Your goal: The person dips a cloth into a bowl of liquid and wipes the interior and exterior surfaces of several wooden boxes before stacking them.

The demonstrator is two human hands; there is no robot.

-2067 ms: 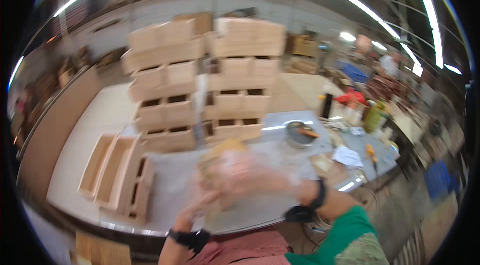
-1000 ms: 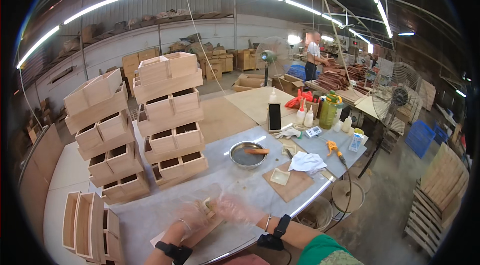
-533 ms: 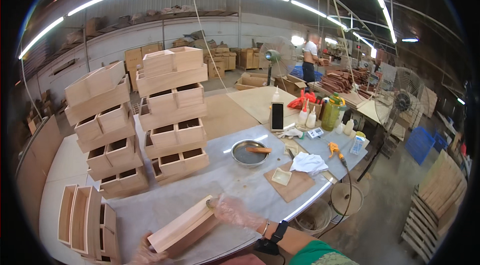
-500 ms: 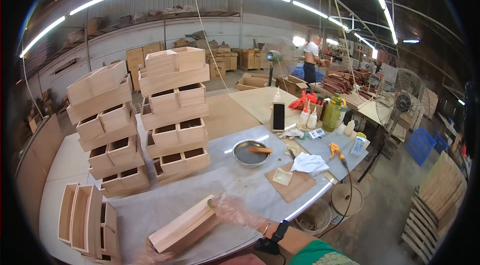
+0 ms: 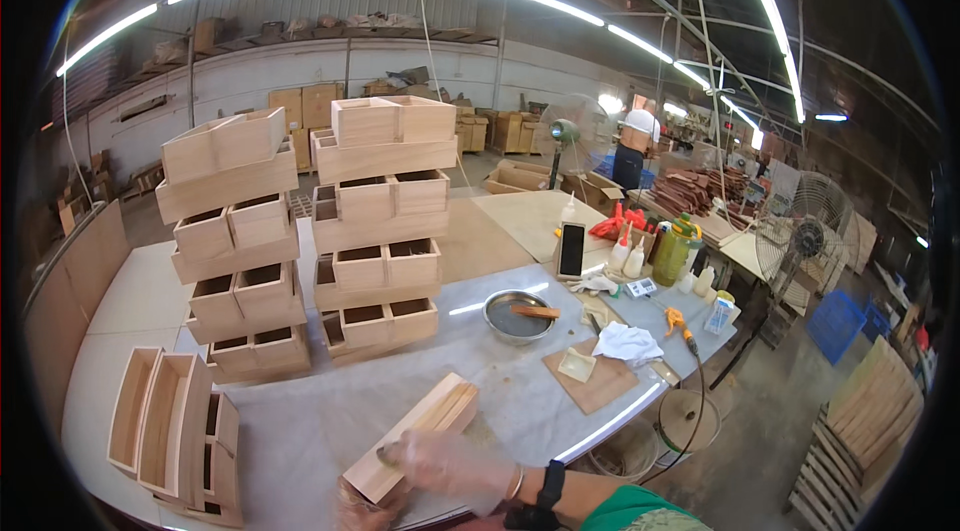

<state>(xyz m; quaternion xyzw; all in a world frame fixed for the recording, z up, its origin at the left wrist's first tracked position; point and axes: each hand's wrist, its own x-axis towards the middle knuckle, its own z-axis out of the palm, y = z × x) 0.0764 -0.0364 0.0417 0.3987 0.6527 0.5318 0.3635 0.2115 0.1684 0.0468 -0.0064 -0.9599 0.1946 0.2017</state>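
Observation:
A long, open-topped box of pale wood [image 5: 432,418] lies diagonally on the grey-covered table [image 5: 300,421] right in front of me. My right hand [image 5: 452,463], in a thin clear glove with a black watch at the wrist, lies over the box's near end, fingers curled on its top edge. Only a little of my gloved left hand [image 5: 362,512] shows at the lower edge, under that same end, and it holds the box from below.
Two tall stacks of wooden drawer boxes [image 5: 375,221] stand behind, with more boxes on their sides at the left [image 5: 165,421]. To the right are a metal bowl [image 5: 515,316], a board [image 5: 595,381], a white cloth [image 5: 625,341], an upright phone [image 5: 571,249] and bottles [image 5: 680,251]. A person [image 5: 635,146] stands far back.
My view has lifted from my hands to the whole table. The long box now lies in front of me, and both hands have closed in on its near end.

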